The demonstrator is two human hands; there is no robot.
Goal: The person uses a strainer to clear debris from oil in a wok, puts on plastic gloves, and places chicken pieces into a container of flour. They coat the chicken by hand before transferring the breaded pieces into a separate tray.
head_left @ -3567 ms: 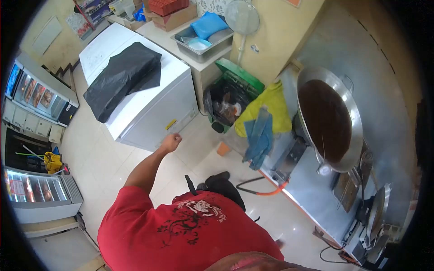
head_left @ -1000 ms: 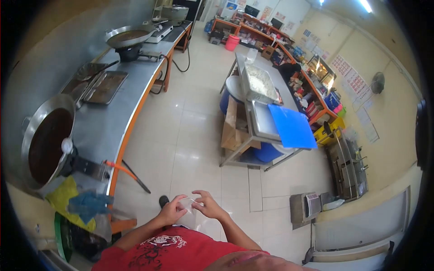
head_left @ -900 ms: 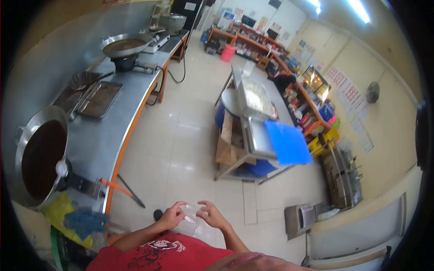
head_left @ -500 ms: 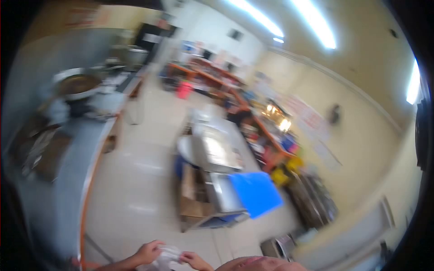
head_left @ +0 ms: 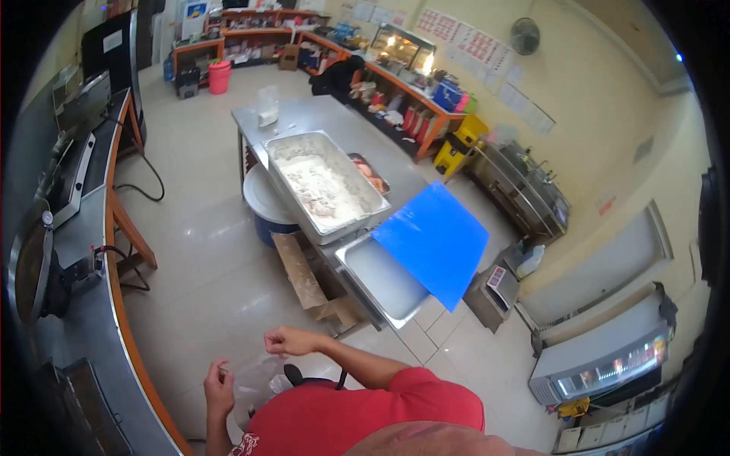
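Observation:
Low in the view, a clear plastic bag (head_left: 255, 387) hangs in front of my red shirt, between my two hands. My left hand (head_left: 219, 386) is at the bag's left side, its fingers curled in a pinch at the edge. Higher and to the right, my right hand (head_left: 287, 342) is closed in a fist at the bag's upper edge. The thin film is see-through, and its lower part lies partly behind my shirt. Beyond my right hand is a cardboard box (head_left: 296, 277) under the steel table (head_left: 327, 114).
On the table stand a deep steel pan (head_left: 369, 205) of white powder, a tray of raw meat (head_left: 369, 173) and a blue board (head_left: 437, 243) over a shallow pan (head_left: 388, 285). A counter (head_left: 141, 357) runs along the left. A person in black (head_left: 334, 78) bends by the far shelves.
My view has swung down and steadied from a blur. My hands, earlier close together on the bunched bag, are now farther apart with the bag spread between them.

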